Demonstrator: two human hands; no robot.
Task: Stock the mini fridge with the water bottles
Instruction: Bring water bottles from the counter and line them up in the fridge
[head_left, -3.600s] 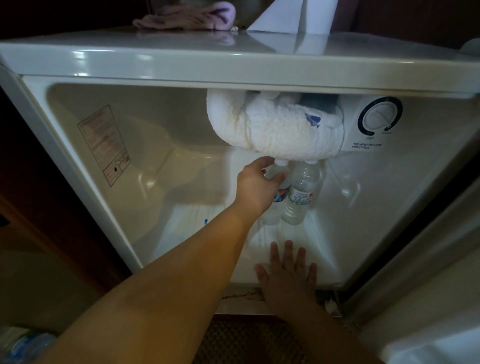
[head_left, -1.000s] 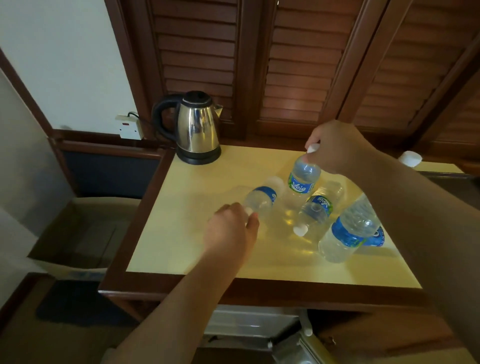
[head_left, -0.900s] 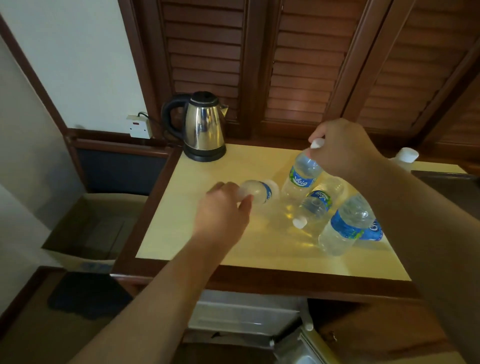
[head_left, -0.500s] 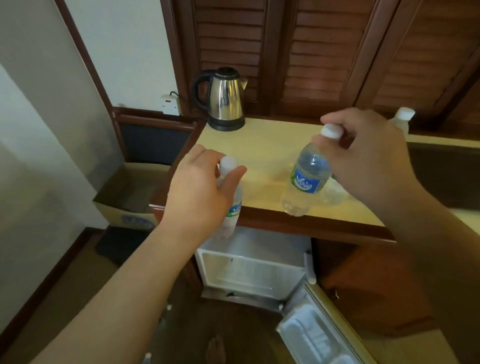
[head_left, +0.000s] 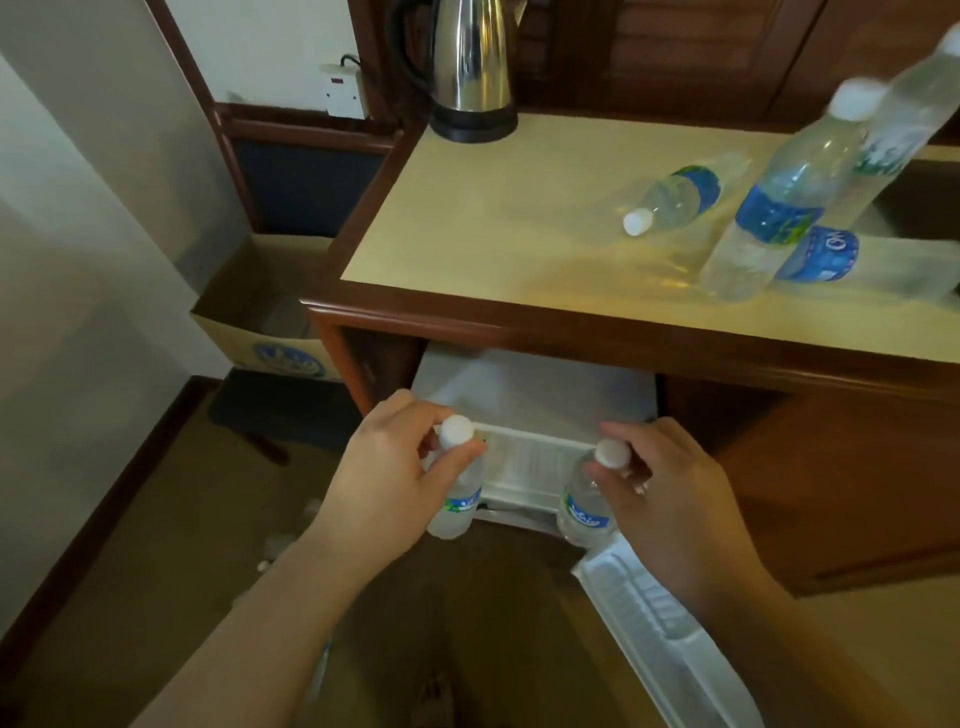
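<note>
Head view: in the lower middle of the frame, 2 hands each hold a small water bottle by the neck, just under its white cap. The left hand (head_left: 395, 478) pinches the left bottle (head_left: 460, 493) between thumb and fingers, and the bottle hangs upright with its blue label low on the body. The right hand (head_left: 670, 499) grips the right bottle (head_left: 587, 506) the same way, cap showing above the fingers. Both bottles hang in front of the open mini fridge (head_left: 535, 410), which sits in a recess under the wooden counter (head_left: 519, 249) at the centre of the frame. Neither bottle is inside the fridge. The fridge door (head_left: 660, 634) is swung open toward the lower right, its white inner shelf showing.

On the counter top, upper right, lie 4 more bottles: a small one on its side (head_left: 675, 200) with its cap toward the viewer, a tall standing bottle (head_left: 779, 208) with a blue label, another lying bottle (head_left: 862, 260) behind its base, and a blurred one (head_left: 904, 124) at the far right edge. A steel kettle (head_left: 467, 67) stands at the back of the counter, top centre, near a wall socket (head_left: 340, 88). A cardboard box (head_left: 265, 306) sits on the floor at the left, beside the counter.
</note>
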